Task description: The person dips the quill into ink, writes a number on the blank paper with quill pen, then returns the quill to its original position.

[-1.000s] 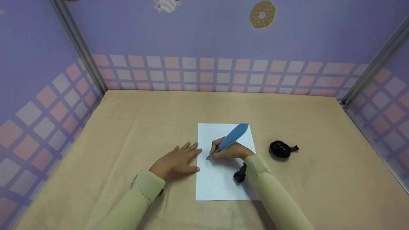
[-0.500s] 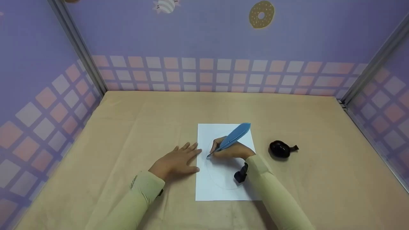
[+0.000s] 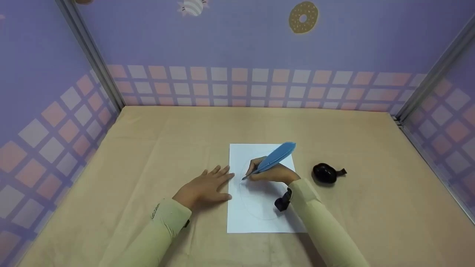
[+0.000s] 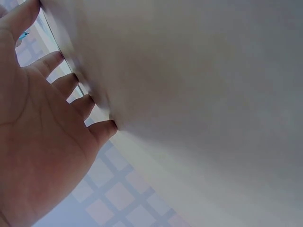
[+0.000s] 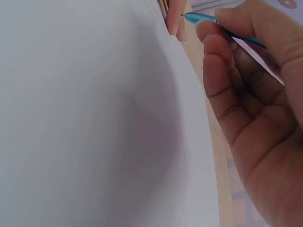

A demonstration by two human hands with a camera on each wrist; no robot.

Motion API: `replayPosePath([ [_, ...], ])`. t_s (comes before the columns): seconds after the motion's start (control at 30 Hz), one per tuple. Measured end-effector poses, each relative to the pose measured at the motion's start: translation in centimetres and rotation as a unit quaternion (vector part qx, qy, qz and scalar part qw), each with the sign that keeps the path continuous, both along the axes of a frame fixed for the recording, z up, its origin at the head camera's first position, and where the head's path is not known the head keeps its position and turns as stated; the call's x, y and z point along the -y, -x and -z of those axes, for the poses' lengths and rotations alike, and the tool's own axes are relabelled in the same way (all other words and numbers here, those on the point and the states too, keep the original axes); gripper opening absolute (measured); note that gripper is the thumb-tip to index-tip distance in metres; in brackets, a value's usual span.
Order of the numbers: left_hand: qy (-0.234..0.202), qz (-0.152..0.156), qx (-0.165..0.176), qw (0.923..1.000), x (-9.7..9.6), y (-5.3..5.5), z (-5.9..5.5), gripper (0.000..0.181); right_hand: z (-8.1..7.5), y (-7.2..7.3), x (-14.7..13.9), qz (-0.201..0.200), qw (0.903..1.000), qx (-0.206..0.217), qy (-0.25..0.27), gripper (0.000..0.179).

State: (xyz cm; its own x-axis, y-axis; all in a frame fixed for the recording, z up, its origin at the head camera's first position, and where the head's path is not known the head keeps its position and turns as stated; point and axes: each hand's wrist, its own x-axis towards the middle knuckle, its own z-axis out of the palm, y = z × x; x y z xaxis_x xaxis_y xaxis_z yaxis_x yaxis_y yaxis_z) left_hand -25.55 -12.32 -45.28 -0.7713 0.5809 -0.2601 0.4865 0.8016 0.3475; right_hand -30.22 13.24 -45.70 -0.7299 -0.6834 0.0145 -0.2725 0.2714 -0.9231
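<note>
A blue feather-shaped pen (image 3: pixel 276 157) is pinched between the thumb and fingers of my right hand (image 3: pixel 271 173), its dark tip low over the left half of a white sheet of paper (image 3: pixel 245 222). Seen from the right wrist, the pen (image 5: pixel 201 18) shows a teal barrel with a fine point. A faint curved line, like a large oval, runs on the paper, partly covered by my right hand and sleeve. My left hand (image 3: pixel 206 185) rests with spread fingers at the paper's left edge; from the left wrist, the fingertips (image 4: pixel 109 126) press down on the surface.
Right of the paper lies a glossy black object (image 3: pixel 326 173), rounded with a short stem. A beige cloth (image 3: pixel 178 137) covers the table. Purple walls (image 3: pixel 237 40) with pink and white squares enclose it at the back and sides.
My right hand with the pen has shifted slightly up and right, the tip moving up along the paper's left part. The left hand has stayed in place.
</note>
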Motion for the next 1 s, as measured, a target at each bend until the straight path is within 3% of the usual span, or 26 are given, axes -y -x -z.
replayPosePath([
  [1.0,-0.003,-0.001,0.001,1.0000,0.2,-0.1,0.2,0.074,-1.3,-0.6,-5.1,0.058,0.9981,-0.006,-0.020,0.010],
])
